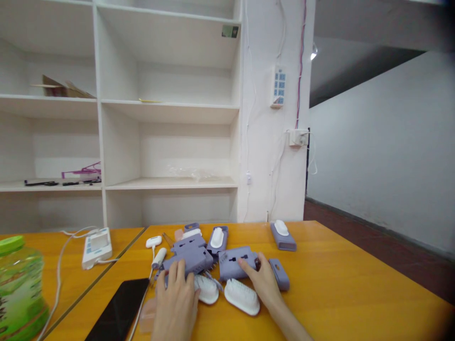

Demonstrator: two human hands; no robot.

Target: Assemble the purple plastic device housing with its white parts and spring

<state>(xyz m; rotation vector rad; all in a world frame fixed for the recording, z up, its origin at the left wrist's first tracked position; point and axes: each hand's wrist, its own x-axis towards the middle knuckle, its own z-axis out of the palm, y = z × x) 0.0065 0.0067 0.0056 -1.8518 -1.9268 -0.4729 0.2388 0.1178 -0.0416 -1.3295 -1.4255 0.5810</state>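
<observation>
A pile of lilac plastic housings lies on the orange table (355,284), with white brush-like pieces among them. My left hand (176,303) rests flat with spread fingers against one lilac housing (190,258) and beside a white brush piece (207,289). My right hand (263,279) lies with its fingertips on another lilac housing (234,265), just behind a second white brush piece (241,296). Neither hand visibly grips anything. One assembled lilac unit with a white top (283,235) sits apart at the back right.
A black phone (119,310) lies at the front left, a white power strip (96,246) with cables behind it. A green bottle (19,289) stands at the left edge. White shelving (170,182) rises behind the table, and a wall socket (297,137) hangs on the pillar.
</observation>
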